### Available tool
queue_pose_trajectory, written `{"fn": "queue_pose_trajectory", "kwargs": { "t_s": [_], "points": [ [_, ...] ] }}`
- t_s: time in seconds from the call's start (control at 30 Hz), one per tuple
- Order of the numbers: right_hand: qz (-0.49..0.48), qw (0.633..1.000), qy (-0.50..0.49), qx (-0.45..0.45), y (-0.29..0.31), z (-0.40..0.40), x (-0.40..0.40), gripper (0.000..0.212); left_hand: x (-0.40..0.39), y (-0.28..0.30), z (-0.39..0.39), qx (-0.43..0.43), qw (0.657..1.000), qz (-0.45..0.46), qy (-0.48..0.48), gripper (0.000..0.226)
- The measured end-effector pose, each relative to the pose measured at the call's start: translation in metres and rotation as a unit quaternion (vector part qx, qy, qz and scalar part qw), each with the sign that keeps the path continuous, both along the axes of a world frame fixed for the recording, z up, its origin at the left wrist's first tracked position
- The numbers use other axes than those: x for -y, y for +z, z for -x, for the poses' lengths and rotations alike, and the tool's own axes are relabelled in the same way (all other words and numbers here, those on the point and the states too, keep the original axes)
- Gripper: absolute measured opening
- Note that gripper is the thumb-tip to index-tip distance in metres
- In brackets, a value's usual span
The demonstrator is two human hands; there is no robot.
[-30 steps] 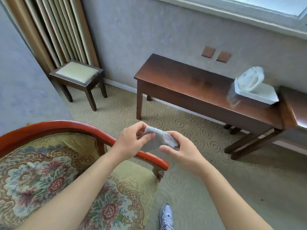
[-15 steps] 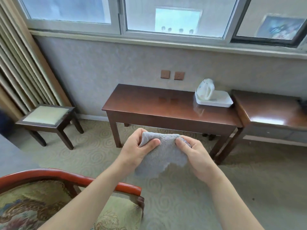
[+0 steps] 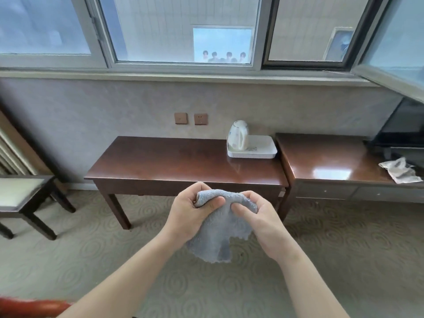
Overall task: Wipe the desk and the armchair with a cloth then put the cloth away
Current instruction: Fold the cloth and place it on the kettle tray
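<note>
1. Cloth (image 3: pixel 218 235): grey towelling, held in mid-air at the centre of the view. Its upper edge is bunched between both hands; the rest hangs loose toward 6 o'clock, over the carpet.
2. Left hand (image 3: pixel 192 214): fingers and thumb curled round the cloth's upper left corner, gripping it.
3. Right hand (image 3: pixel 263 223): thumb and fingers pinching the cloth's upper right edge, holding it.
4. Desk (image 3: pixel 160 161): dark wooden surface lying at 12 o'clock from the hands, just beyond them. Its long axis runs from 9 to 3 o'clock, along the wall. Both hands sit near its front edge, right of its middle; neither looks clearly nearer. Judged: the next move is a forward reach to lay the cloth on this surface.
5. Kettle (image 3: pixel 238 135): white, upright in a white tray (image 3: pixel 266 150) at the desk's far right corner, roughly 1 o'clock from the hands. Judged: an obstacle for wiping at that end.
6. Armchair (image 3: pixel 29 307): only a strip of red wooden frame shows, at 7 o'clock, well apart from the cloth.
7. Writing: no brand, label or legible text on cloth, kettle or tray.
</note>
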State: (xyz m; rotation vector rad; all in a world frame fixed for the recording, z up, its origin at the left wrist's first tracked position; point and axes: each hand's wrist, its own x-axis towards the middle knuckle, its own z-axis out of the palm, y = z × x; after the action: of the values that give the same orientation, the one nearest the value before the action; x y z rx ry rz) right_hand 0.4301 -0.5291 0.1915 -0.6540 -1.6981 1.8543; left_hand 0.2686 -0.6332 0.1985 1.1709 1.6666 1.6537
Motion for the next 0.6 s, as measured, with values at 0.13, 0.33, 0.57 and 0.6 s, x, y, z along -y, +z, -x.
{"fn": "queue_pose_trajectory", "kwargs": {
  "t_s": [0.13, 0.33, 0.57, 0.6],
  "points": [
    [-0.031, 0.997, -0.067, -0.018, 0.005, -0.019, -0.049, 0.006, -0.049, 0.002, -0.017, -0.020, 1.000, -0.002, -0.012, 0.005],
    [-0.082, 0.988, -0.133, -0.004, 0.011, -0.014, -0.122, 0.012, -0.114, 0.001, -0.009, 0.008, 0.995, 0.009, -0.096, 0.051],
    [-0.119, 0.965, -0.231, 0.031, 0.009, 0.012, -0.215, 0.013, -0.216, -0.013, 0.028, -0.137, 0.986, -0.024, -0.096, 0.038],
    [-0.129, 0.958, -0.253, 0.038, 0.008, 0.017, -0.229, 0.016, -0.236, -0.016, 0.035, -0.163, 0.981, -0.034, -0.099, 0.038]
  ]
}}
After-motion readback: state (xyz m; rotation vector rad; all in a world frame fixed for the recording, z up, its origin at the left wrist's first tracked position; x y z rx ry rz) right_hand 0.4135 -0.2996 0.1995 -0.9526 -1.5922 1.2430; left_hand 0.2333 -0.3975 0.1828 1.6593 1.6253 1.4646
